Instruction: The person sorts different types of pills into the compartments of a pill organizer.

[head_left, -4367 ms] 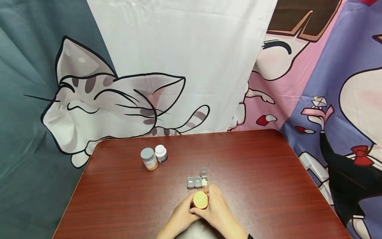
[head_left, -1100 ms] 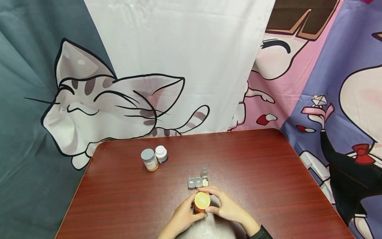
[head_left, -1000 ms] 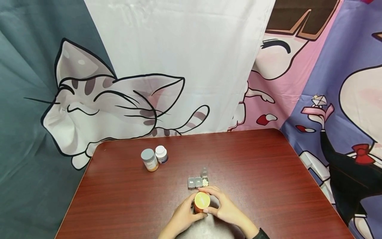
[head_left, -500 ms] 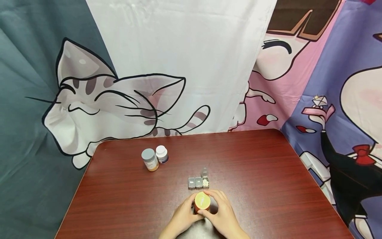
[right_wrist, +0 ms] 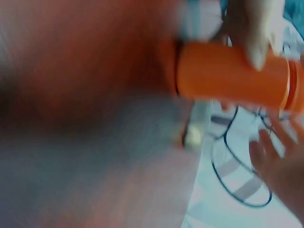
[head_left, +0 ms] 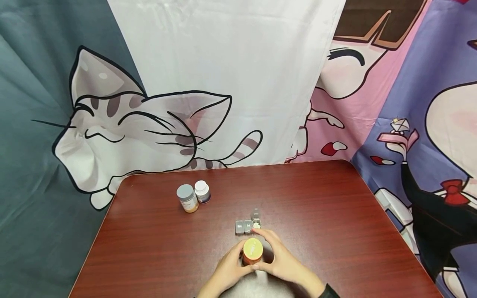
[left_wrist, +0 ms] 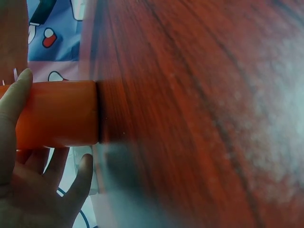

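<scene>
An orange bottle (head_left: 250,260) with a yellow lid (head_left: 253,248) stands upright near the table's front edge. My left hand (head_left: 230,267) holds its body from the left, the thumb (left_wrist: 13,102) lying against it in the left wrist view. My right hand (head_left: 285,263) curves loosely round the lid with its fingers spread; in the head view its index finger is apart from the lid, and whether the thumb touches the bottle cannot be told. Just beyond is a small grey pill organizer (head_left: 244,227); one compartment's lid is raised, with pale pills (head_left: 256,225) inside.
A jar with a grey lid (head_left: 187,198) and a smaller white bottle (head_left: 202,191) stand side by side at the back left of the reddish-brown table (head_left: 316,207). Printed curtains (head_left: 261,82) hang behind the table.
The right hand has gone back and forth round the lid; half a second ago its fingers were against the lid, and now they are spread, wrist turned outward. Left hand and bottle stay put.
</scene>
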A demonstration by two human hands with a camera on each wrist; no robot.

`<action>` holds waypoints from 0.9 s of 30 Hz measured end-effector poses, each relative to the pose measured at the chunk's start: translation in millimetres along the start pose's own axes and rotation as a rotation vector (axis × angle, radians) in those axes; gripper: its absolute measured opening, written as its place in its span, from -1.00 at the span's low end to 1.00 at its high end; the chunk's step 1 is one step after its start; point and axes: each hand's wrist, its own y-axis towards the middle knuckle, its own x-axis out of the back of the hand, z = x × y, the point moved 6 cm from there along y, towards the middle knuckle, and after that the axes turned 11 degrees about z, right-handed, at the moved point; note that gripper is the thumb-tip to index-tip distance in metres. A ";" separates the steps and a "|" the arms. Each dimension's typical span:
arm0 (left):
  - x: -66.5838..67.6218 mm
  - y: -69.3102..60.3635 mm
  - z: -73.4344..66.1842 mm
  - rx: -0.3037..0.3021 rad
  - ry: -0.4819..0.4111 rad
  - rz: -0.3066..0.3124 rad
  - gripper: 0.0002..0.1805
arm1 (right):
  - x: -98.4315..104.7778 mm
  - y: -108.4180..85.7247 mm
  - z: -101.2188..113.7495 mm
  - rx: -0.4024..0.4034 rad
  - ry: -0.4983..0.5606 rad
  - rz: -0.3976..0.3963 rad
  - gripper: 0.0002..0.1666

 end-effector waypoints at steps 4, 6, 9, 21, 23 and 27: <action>0.6 0.4 -0.6 -0.002 -0.019 0.005 -0.26 | 7.0 13.3 -2.3 0.117 0.121 0.211 -0.01; 0.8 0.7 -0.7 0.001 -0.019 0.006 -0.28 | 10.2 20.6 -1.5 0.167 0.167 0.275 -0.06; 0.6 0.5 -1.2 0.006 -0.017 0.004 -0.27 | 12.3 28.6 0.2 0.215 0.195 0.333 -0.12; 0.9 -2.0 -0.6 0.013 -0.011 0.001 -0.14 | 5.7 21.9 -2.1 0.038 0.134 0.220 -0.23; 1.0 -2.5 0.1 0.009 0.003 -0.003 -0.13 | 2.5 17.1 -1.9 0.008 0.125 0.151 -0.21; 0.8 -2.6 0.4 0.003 0.031 -0.013 -0.18 | -3.0 4.9 1.8 -0.020 -0.042 -0.057 -0.18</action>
